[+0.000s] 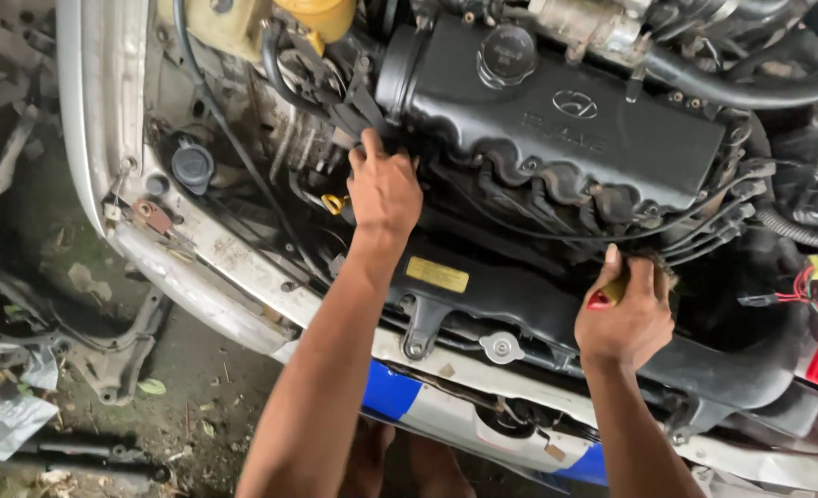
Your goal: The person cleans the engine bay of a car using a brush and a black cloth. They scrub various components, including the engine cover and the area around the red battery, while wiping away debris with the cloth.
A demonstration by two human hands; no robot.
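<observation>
I look down into an open car engine bay. My left hand [383, 189] reaches in at the left end of the black engine cover [556, 120], fingers pressed on dark parts beside it; what it grips is hidden. My right hand [626, 314] is closed round a tool with a red and yellow handle [604, 295], held over the black radiator top [519, 295]. The tool's tip is hidden behind my fingers. A yellow dipstick ring [335, 203] sits just left of my left hand.
A yellowish fluid reservoir [233, 23] and a black filler cap [192, 166] lie at the left. A round metal radiator cap [502, 348] sits on the front panel. Thick hoses [750, 88] and red wires [810, 286] run at the right. Dirt ground with scrap parts [77, 369] lies left.
</observation>
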